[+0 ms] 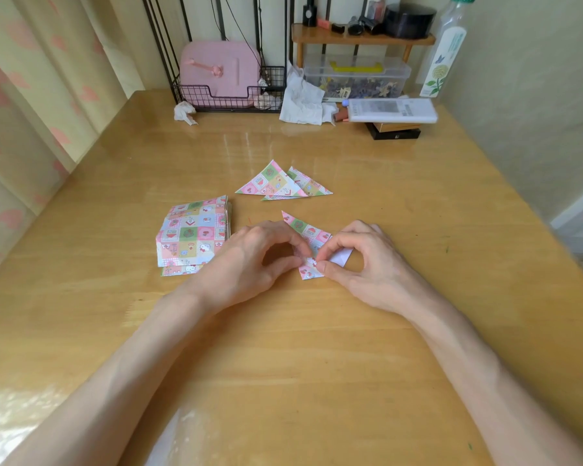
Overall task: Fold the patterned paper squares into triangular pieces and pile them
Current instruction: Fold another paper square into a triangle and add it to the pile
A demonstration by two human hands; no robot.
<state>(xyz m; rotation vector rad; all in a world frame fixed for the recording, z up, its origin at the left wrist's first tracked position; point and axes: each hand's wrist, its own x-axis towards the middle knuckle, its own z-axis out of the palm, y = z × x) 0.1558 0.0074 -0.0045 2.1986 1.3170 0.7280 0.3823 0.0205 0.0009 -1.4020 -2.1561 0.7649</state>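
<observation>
Unfolded squares [194, 238] are stacked at the left of the bench [317, 348]. Finished triangles [283, 185] are piled beyond the hands. The half-folded sheet [305, 230] is pinched between the left hand [246, 260] and right hand [371, 267], fingers curled narrowly onto it. Edges are best matched before the crease is pressed flat. Print on the bottle [446, 52] cannot be read.

Both my bare forearms [142, 351] run in from the tabletop's [317, 364] near edge and converge toward its middle. My left hand [246, 260] lies knuckles up, thumb and forefinger curled into a ring, pinching the paper [303, 230]. My right hand [371, 264] mirrors it, pinching the same paper, fingertips almost meeting.
</observation>
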